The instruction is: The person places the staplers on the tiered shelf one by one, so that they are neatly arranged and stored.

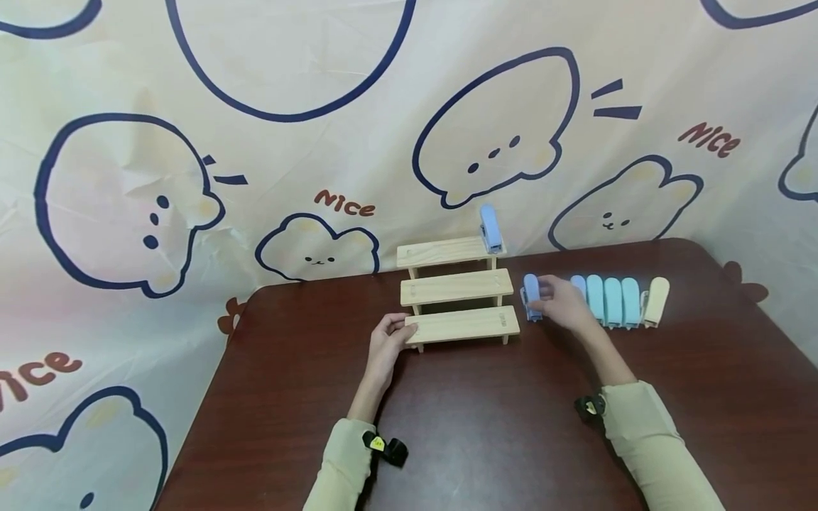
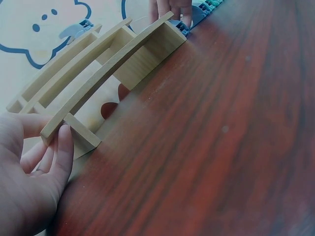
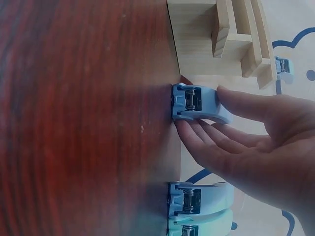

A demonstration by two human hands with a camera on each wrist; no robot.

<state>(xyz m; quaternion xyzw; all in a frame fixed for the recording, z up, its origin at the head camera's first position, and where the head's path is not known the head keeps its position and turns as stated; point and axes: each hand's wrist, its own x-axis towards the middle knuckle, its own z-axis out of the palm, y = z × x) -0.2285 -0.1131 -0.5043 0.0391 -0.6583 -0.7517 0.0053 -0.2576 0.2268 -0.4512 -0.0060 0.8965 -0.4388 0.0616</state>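
Observation:
A three-step wooden display rack (image 1: 456, 287) stands on the table. My left hand (image 1: 385, 342) grips the left end of its lowest step, with the thumb on top in the head view. Just right of the rack, my right hand (image 1: 567, 304) holds a blue stapler (image 3: 206, 102) between thumb and fingers; its base appears to touch the table. Another blue stapler (image 1: 491, 228) stands at the right end of the top step. Right of my right hand is a row of staplers: one blue (image 1: 579, 284), partly hidden, three teal (image 1: 613, 301) and one cream (image 1: 656, 301).
The dark reddish-brown table (image 1: 473, 426) extends in front of the rack. Behind it hangs a pale cloth (image 1: 319, 156) printed with cartoon outlines, close to the back of the rack.

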